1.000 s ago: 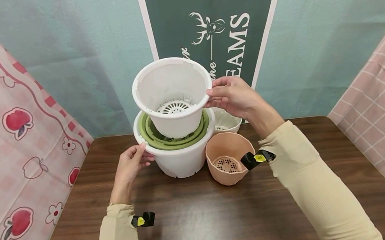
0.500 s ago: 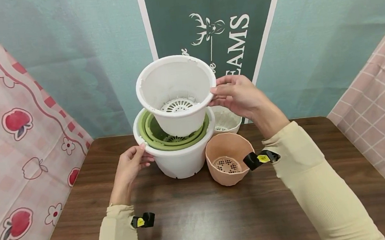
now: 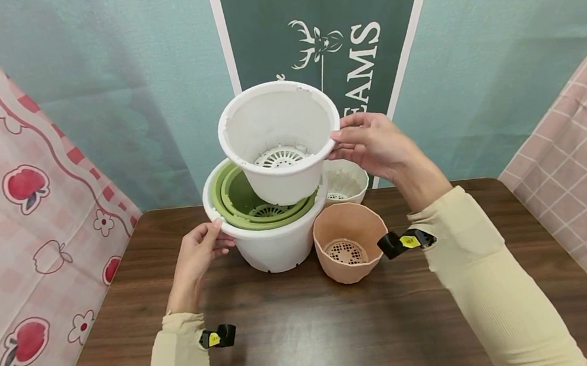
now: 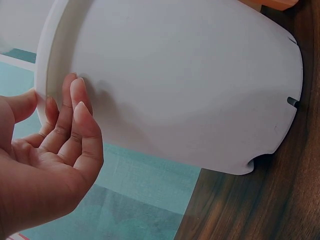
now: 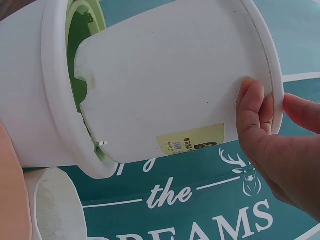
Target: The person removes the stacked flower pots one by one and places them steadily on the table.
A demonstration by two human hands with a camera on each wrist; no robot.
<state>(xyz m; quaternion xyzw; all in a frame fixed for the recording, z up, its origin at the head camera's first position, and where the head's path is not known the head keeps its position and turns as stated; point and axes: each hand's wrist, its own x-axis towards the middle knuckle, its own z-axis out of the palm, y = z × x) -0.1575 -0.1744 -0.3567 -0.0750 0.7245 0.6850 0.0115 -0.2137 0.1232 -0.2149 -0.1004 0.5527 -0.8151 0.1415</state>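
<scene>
My right hand pinches the right rim of a white flower pot, holding it tilted in the air. In the right wrist view a yellow label shows on this pot's side, and its base overlaps the mouth of the stack beneath. That stack is a larger white pot standing on the table, with two green pots nested in it. The left hand pinches the big pot's left rim; in the left wrist view its thumb lies on the rim and its fingers under it.
A peach-coloured pot stands right of the stack, close against it. Behind that is a small white pot, partly hidden. The wooden table ends at a curtain at the back, with patterned cloths on both sides.
My right hand has carried the white pot rightward and slightly up, uncovering more of the green pots. The left hand and the lower stack stay where they were.
</scene>
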